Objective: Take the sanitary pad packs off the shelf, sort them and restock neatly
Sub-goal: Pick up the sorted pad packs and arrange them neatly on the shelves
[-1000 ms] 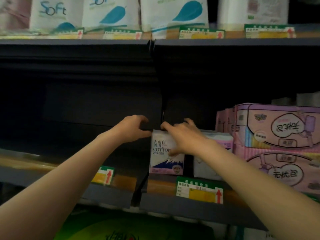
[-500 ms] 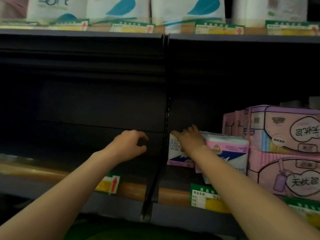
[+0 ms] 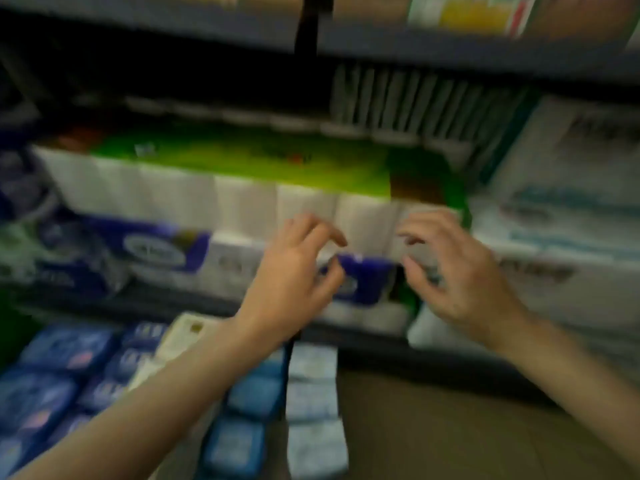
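The view is blurred by motion and looks down at the lower shelf and the floor. My left hand [image 3: 294, 271] and my right hand [image 3: 460, 275] hover side by side in the air, fingers loosely curled, holding nothing. Rows of sanitary pad packs lie on the floor below them: dark blue packs [image 3: 45, 386] at the left, a cream pack [image 3: 183, 337], teal-blue packs [image 3: 242, 427] and pale blue packs [image 3: 313, 410] in a line under my left forearm.
Behind my hands the bottom shelf holds large tissue-roll bundles: a green-topped white bundle [image 3: 242, 171], blue-and-white packs [image 3: 162, 251] and a white bundle [image 3: 561, 202] at the right. Brown floor [image 3: 450, 427] lies at the lower right.
My head has dropped from the middle shelf to the bottom shelf and floor. My right hand has left the white pack on the shelf; both hands now hang lower, empty.
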Available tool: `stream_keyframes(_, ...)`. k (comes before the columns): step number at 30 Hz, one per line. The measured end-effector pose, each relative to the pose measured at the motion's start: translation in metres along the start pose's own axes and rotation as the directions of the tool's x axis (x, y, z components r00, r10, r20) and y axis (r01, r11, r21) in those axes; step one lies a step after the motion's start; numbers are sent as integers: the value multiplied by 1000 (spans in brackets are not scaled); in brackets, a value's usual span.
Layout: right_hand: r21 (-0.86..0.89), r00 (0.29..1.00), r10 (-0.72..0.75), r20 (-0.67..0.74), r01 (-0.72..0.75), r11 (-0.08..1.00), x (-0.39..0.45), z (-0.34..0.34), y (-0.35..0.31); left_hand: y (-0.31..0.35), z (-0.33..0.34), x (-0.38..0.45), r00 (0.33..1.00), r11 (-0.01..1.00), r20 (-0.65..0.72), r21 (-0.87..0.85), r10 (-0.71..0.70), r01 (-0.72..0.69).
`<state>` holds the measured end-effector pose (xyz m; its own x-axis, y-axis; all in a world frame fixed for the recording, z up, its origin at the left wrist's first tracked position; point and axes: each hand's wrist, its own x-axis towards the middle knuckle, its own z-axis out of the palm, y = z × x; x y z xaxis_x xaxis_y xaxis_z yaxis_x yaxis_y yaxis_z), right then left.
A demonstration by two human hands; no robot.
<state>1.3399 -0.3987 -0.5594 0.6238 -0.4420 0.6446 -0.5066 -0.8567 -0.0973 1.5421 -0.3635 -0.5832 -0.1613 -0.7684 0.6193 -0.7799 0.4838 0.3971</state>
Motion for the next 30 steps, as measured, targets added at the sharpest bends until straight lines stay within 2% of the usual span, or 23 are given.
stream_keyframes(1, 0, 985, 85, 147, -86, 996, -36, 27, 2, -5, 25, -36, 982, 997, 172, 37, -77, 72)
stream_keyframes(2, -9, 936, 158, 315, -164, 986, -66, 51, 1, -8, 45, -68, 926, 989, 355, 110, -131, 98)
stream_keyframes(4, -41, 775, 196, 601, -214, 976, -115, 92, 1, -10, 73, -125, 703, 947, 663, 319, -256, 45)
stream_keyframes(5, -33, 685, 170, 708, -208, 978, -129, 109, 1, -15, 81, -150, 597, 933, 754, 358, -274, -24)
stream_keyframes(7, 3, 546, 111, 830, -202, 979, -144, 134, -3, -20, 86, -185, 389, 925, 873, 363, -295, -113)
stream_keyframes(8, 10, 499, 90, 862, -193, 981, -149, 144, -7, -24, 88, -198, 321, 925, 899, 355, -298, -135)
stream_keyframes(11, 70, 379, -26, 925, -102, 992, -174, 171, -36, -35, 93, -222, 242, 939, 927, 321, -286, -123)
stream_keyframes(13, 82, 332, -48, 942, -91, 992, -193, 183, -60, -37, 98, -228, 214, 939, 938, 308, -273, -152)
stream_keyframes(15, -8, 321, 42, 946, -106, 994, -202, 190, -79, -36, 101, -226, 206, 928, 936, 322, -284, -185)
stream_keyframes(19, -99, 332, 75, 940, 56, 994, -209, 208, -89, -34, 102, -215, 238, 908, 917, 368, -320, -198)
stream_keyframes(21, -157, 382, 124, 916, 57, 986, -202, 209, -86, -34, 101, -209, 251, 895, 911, 384, -328, -225)
stream_keyframes(24, -165, 352, 151, 924, 7, 986, -195, 204, -71, -41, 104, -194, 320, 881, 876, 433, -361, -189)
stream_keyframes(26, -215, 376, 195, 906, 10, 977, -192, 191, -56, -48, 109, -185, 354, 882, 847, 458, -396, -110)
stream_keyframes(28, -266, 395, 249, 885, -12, 964, -203, 175, -42, -53, 119, -181, 340, 879, 842, 470, -419, -81)
stream_keyframes(29, -283, 431, 274, 860, -44, 958, -209, 167, -36, -54, 126, -180, 321, 875, 845, 477, -429, -87)
stream_keyframes(30, -311, 432, 313, 846, -79, 947, -214, 160, -30, -54, 133, -180, 298, 870, 848, 484, -439, -96)
